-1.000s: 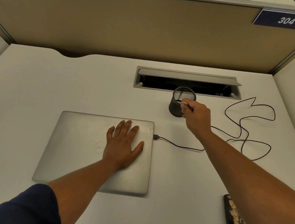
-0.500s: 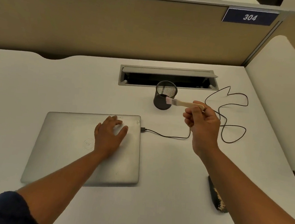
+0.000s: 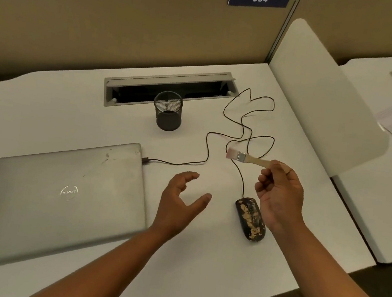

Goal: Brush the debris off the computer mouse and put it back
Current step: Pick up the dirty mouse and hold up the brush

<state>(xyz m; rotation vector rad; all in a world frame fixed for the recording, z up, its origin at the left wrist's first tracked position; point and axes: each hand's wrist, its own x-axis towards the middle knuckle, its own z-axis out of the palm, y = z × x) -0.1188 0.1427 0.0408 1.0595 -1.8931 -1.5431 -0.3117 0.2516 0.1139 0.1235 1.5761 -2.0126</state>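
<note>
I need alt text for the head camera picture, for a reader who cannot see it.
A right hand holds a small brush above a debris-covered computer mouse on a white desk, and the open left hand hovers nearby. A closed laptop and mesh cup sit further left.

Your two forearms are bare from the bottom edge of the frame to the wrists, with no sleeve, watch or glove showing. Your right hand (image 3: 279, 197) seems to wear a thin ring on one finger; your left hand (image 3: 178, 205) is unadorned.
</note>
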